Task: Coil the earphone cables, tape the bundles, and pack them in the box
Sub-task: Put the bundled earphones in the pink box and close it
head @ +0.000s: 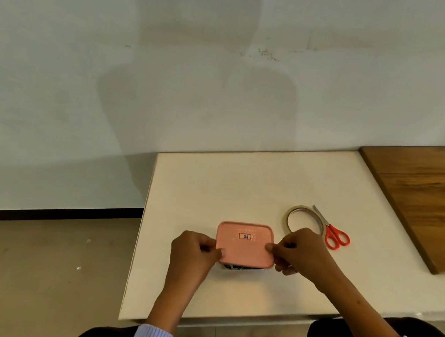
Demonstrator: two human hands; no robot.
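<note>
Both hands, left hand point(195, 251) and right hand point(299, 252), pinch the pink lid point(245, 244) at lower centre; tape roll point(304, 220) and scissors point(333, 233) lie just right, table point(198, 193) bare beyond.

My left hand point(195, 250) and right hand point(301, 250) pinch opposite edges of the pink lid point(245, 244) on the box point(242, 268); cables show under its near edge. Tape point(304, 220) and scissors point(332, 233) just right, on white table point(213, 189)

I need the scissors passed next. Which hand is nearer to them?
Right. The right hand grips the pink lid just beside the red scissors; the left hand is across the lid, farther away.
</note>
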